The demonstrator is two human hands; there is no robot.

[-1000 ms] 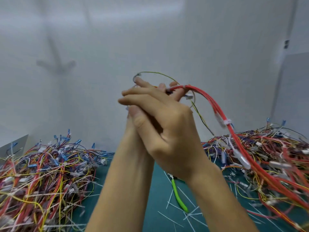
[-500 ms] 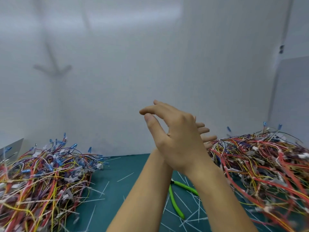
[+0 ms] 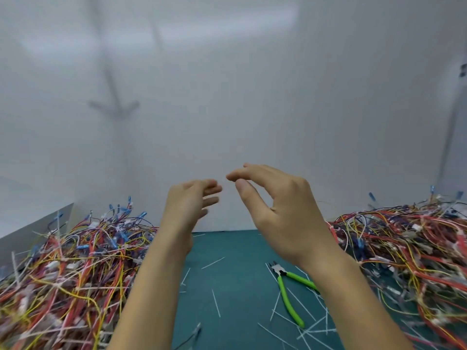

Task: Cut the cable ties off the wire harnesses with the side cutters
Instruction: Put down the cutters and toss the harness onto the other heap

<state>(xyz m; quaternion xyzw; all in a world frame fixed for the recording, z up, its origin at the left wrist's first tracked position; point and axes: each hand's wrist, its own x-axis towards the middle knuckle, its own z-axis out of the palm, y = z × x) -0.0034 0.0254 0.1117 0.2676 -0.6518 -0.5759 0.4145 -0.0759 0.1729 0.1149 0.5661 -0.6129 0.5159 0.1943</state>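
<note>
Both my hands hover in the air above the green mat (image 3: 235,251), a short gap between them. My left hand (image 3: 187,205) has loosely bent fingers and holds nothing. My right hand (image 3: 280,208) is also empty, its fingers relaxed and its thumb pointing left. The side cutters (image 3: 288,294), with bright green handles, lie on the mat below my right forearm, jaws pointing away from me. A big heap of wire harnesses (image 3: 63,269) in red, yellow and blue fills the left side. A second heap of harnesses (image 3: 404,251) fills the right side.
Several cut white cable ties (image 3: 216,303) lie scattered on the mat between the heaps, thickest around the cutters. A white wall (image 3: 227,97) closes off the back, and a grey panel edge (image 3: 32,226) stands at the far left.
A second ago both hands held a red harness up high. It has gone onto the right heap, and the hands have come down, drawn apart and are empty.
</note>
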